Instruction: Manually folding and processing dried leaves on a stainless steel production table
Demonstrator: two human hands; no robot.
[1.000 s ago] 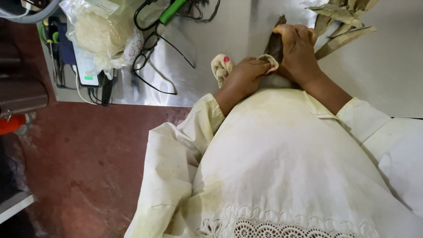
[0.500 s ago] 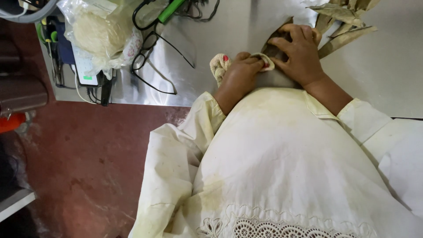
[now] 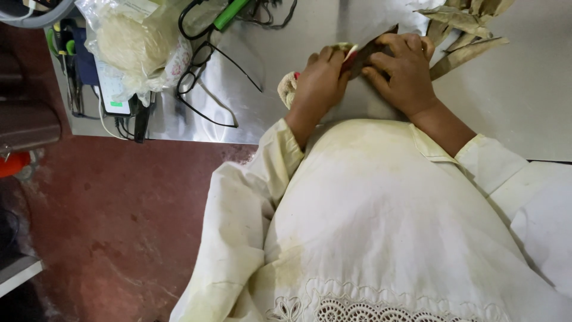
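At 12 o'clock on the metal table (image 3: 524,101), my left hand (image 3: 319,80) and right hand (image 3: 405,71) both pinched a dark dried leaf strip (image 3: 372,50) between them; it looked light, thin, brittle, so I judged gripping near the ends safest

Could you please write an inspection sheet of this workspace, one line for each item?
Surface: grey table, smooth, partly shiny.
Job's things: dark leaf held flat between both hands; dry leaves piled at the far right.
Clutter: plastic bag of pale material, spectacles, phone, green tool.
Grippers: left hand and right hand both press on the leaf; a cloth lies under the left hand.
Cables: black cables loop across the table; more by the phone.
Surroundings: red floor; the person's white garment.
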